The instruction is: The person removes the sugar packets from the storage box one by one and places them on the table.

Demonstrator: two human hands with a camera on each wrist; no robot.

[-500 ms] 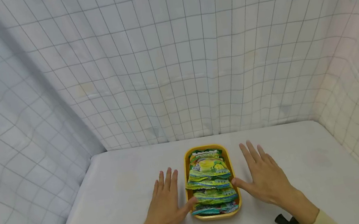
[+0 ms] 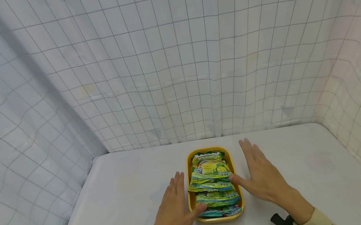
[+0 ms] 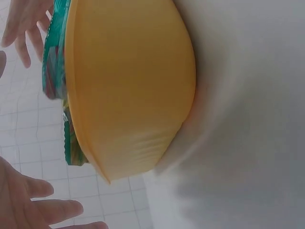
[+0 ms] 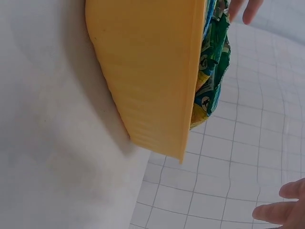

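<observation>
A yellow plastic basket (image 2: pixel 221 219) stands on the white table, filled with a row of green and yellow snack packets (image 2: pixel 211 169); a teal one (image 2: pixel 212 212) lies at its near end. To its left is my left hand (image 2: pixel 171 215), fingers straight and thumb stretched over the near left rim. On the other side my right hand (image 2: pixel 266 177) is spread, its thumb reaching over the right rim. Both wrist views show the basket's smooth side wall (image 3: pixel 133 71) (image 4: pixel 143 62), with packets rising above the rim. Neither hand grips anything.
White cloth with a dark grid (image 2: pixel 195 68) hangs behind the table and along both sides. The white table surface (image 2: pixel 123 197) extends left and right of the basket. Black wrist-mounted pieces (image 2: pixel 282 223) show near the sleeves.
My left hand has moved right, closer to the basket, and turned more on edge. The right hand has shifted slightly left, its thumb further over the rim. The packets keep their arrangement.
</observation>
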